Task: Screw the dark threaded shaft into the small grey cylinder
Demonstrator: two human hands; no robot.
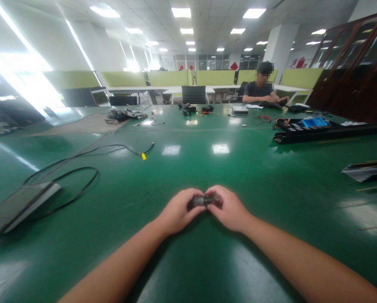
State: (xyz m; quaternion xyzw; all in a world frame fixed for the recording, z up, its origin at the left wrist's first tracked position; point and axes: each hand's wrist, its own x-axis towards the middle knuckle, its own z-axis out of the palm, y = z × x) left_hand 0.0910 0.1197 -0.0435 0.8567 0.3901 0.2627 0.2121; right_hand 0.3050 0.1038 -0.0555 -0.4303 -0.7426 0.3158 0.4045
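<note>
Between my two hands is a small dark cylindrical part (pixel 200 201) with a greyish middle, lying crosswise just above the green table; its exact kind is too small to tell. My left hand (pixel 177 212) is closed around its left end, thumb below and fingers above. At the other end, my right hand (pixel 231 210) pinches it, and a bit of red shows between the fingers. The fingertips of both hands nearly meet over the part. Some of it is hidden behind the fingers.
A flat grey device (pixel 18 206) sits at the left, near a black cable (pixel 90 179) with a yellow tag (pixel 143 156). Long black trays (pixel 327 134) are on the right. Tools and parts (pixel 188 109) lie farther back, where another person (pixel 260 89) sits.
</note>
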